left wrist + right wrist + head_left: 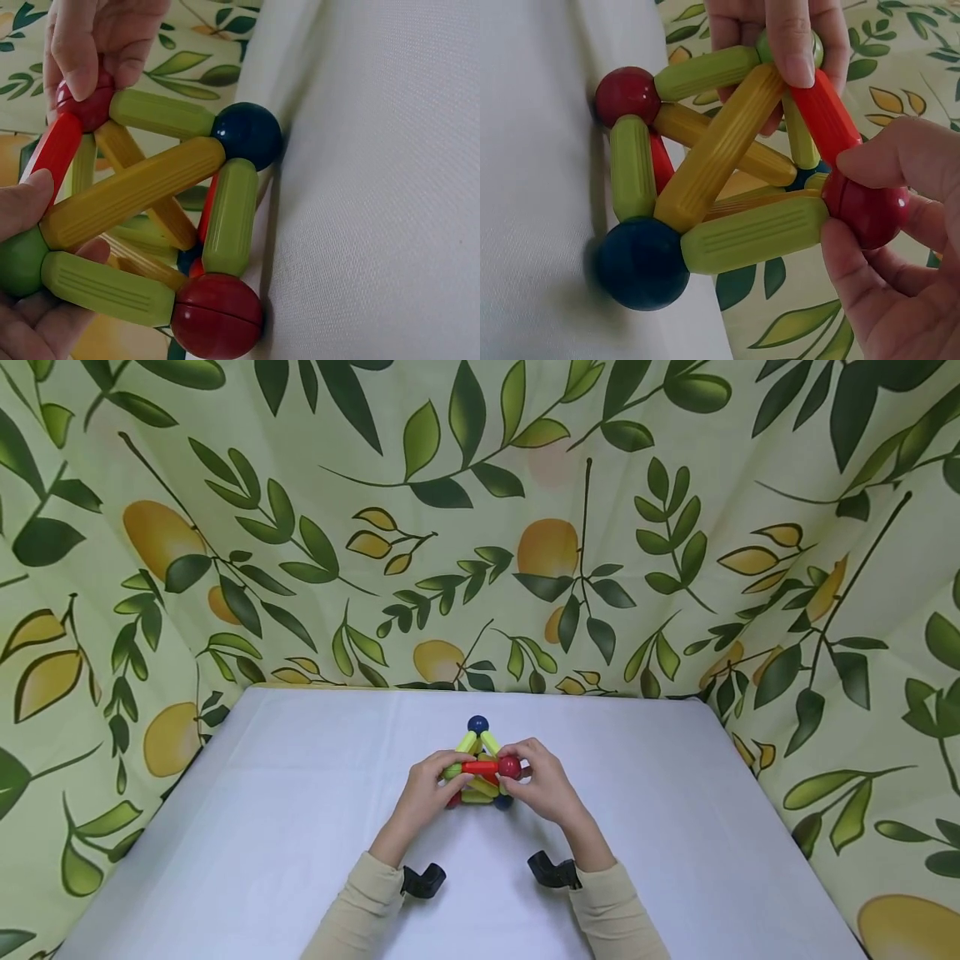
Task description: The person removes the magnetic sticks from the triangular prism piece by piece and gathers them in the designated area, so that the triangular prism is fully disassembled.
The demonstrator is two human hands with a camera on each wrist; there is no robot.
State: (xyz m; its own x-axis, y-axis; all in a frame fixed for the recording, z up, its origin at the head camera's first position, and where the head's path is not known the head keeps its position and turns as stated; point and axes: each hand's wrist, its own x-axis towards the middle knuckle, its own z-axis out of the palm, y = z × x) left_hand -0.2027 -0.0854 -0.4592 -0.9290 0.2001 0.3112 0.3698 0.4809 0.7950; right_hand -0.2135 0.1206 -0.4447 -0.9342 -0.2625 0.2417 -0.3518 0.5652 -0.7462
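Observation:
A frame of ridged rods and coloured balls [480, 796] stands on the table between both hands. At its upper left corner my left hand [426, 789] grips a green ball [21, 261], the thumb lying on the end of a red rod [825, 106]. My right hand [549, 787] holds a red ball [871, 212] at the rod's other end, pinched between thumb and fingers. A yellow rod [139, 191] slants from the green ball to a dark blue ball [247, 136] below. Another red ball [217, 316] forms the other lower front corner. The frame's far parts are partly hidden.
A white cloth covers the table [300, 827]. Behind and beside it hangs a leaf-and-fruit patterned curtain [480, 527]. Black wrist mounts, one on the left [424, 881] and one on the right [553, 870], stick out inward from the sleeves.

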